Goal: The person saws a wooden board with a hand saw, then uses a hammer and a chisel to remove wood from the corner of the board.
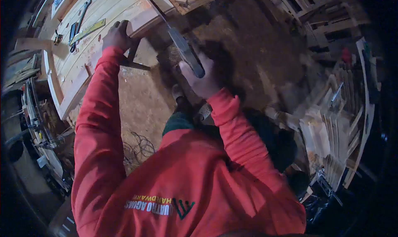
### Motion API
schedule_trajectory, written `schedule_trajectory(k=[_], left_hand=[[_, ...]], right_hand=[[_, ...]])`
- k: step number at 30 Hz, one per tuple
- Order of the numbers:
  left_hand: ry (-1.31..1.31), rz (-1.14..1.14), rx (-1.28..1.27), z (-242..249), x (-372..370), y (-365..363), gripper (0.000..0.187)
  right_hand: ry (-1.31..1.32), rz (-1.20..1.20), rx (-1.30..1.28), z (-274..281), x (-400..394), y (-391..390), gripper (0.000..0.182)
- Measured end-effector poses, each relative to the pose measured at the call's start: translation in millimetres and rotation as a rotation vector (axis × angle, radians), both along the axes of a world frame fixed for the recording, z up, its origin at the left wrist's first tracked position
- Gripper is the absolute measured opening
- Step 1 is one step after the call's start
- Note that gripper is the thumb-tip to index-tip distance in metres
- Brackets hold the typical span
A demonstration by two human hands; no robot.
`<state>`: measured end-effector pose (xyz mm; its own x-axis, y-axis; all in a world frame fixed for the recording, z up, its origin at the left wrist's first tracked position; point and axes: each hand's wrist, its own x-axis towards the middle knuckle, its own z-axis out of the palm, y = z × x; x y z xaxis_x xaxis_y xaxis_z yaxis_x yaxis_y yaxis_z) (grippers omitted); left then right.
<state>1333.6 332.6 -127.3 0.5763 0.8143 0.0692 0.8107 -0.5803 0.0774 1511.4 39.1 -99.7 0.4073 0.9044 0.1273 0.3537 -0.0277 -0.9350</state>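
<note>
My right hand (201,73) is closed round the grey handle of a handsaw (180,44). The thin blade runs up and left from the handle to the edge of a wooden workbench (145,20). On the bench's front edge rests my left hand (117,37), its fingers bent over the board; whether it grips something is hard to tell. Just left of that hand, a yellow ruler or level (89,31) lies on the planks, beside a dark metal tool (85,13).
Stacked wood pieces (327,137) stand at the right. Clamps and tools (39,131) crowd the left side. Tangled wire (139,147) lies on the brown floor (141,96). More timber (290,0) is at the upper right.
</note>
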Motion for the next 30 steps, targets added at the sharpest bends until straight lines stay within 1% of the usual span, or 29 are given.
schedule_trajectory(k=[1,2,4,8,10,12,14,15,17,19,20,23,24,28,30], left_hand=[[-0.007,-0.001,0.008,-2,-1,-2,0.07],[-0.023,0.006,0.026,-3,0,3,0.071],[-0.028,-0.003,0.014,-8,-1,5,0.071],[-0.041,0.0,0.049,-12,-3,11,0.071],[-0.048,-0.004,0.026,-12,-3,13,0.069],[-0.081,-0.01,0.034,-17,-6,16,0.066],[-0.068,-0.021,0.024,-13,-8,14,0.066],[-0.06,-0.029,0.018,-10,-8,14,0.066],[-0.061,-0.024,0.0,-12,-8,15,0.066],[-0.087,-0.033,0.013,-15,-11,18,0.066],[-0.049,-0.043,0.026,-18,-13,21,0.062],[-0.156,-0.099,0.1,-28,-23,24,0.043],[-0.121,-0.092,0.086,-46,-25,32,0.044],[-0.194,-0.06,0.018,-21,-21,23,0.038],[-0.184,-0.067,-0.048,-17,-19,26,0.037]], right_hand=[[-0.067,0.014,-0.008,5,4,-13,0.036],[-0.087,-0.02,-0.021,0,3,-39,0.034],[-0.111,-0.087,-0.062,-20,-15,-122,0.03],[-0.16,-0.115,-0.067,-7,-31,-175,0.028],[-0.195,-0.139,-0.066,-2,-29,-181,0.027],[-0.624,0.029,-0.213,-11,-16,-162,0.024],[-0.523,0.071,-0.223,-24,-5,-88,0.021],[-0.013,-0.073,-0.096,-21,-7,-32,0.021],[0.047,-0.02,-0.303,-7,4,43,0.032],[0.072,-0.025,-0.251,-1,4,75,0.031],[0.08,-0.028,-0.226,0,4,88,0.031],[0.133,-0.08,-0.223,-2,-3,90,0.034],[0.148,-0.099,-0.245,-3,-5,87,0.035],[0.13,-0.148,-0.46,1,-2,81,0.039],[0.02,-0.145,-0.463,-9,6,58,0.036]])
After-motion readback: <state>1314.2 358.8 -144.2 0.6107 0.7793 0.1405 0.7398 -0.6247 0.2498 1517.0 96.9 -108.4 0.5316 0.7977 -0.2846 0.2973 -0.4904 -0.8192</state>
